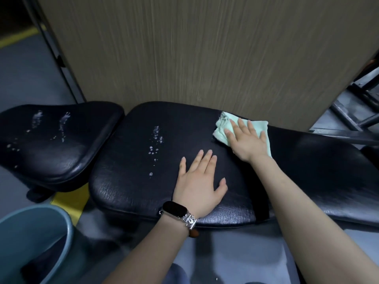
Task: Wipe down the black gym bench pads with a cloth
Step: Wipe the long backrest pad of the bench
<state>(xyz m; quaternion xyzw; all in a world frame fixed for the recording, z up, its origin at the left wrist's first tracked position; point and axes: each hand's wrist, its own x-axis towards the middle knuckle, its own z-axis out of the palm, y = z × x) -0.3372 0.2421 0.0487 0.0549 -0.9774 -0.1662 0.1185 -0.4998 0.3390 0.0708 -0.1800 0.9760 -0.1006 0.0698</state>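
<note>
The right hand (247, 140) presses flat, fingers straight, on the crumpled pale-green cloth (222, 128) at the far edge of the long black vinyl bench pad (131, 181); the left hand (198, 181) rests flat, fingers spread, nearer. A sweep could miss the white droplets (154, 148) left of both hands, or those on the smaller black seat pad (51, 140) further left. The long pad's right end is cut off.

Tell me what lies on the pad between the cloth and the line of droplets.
Only bare black bench pad lies between the cloth and the droplets, as the head view shows.
</note>
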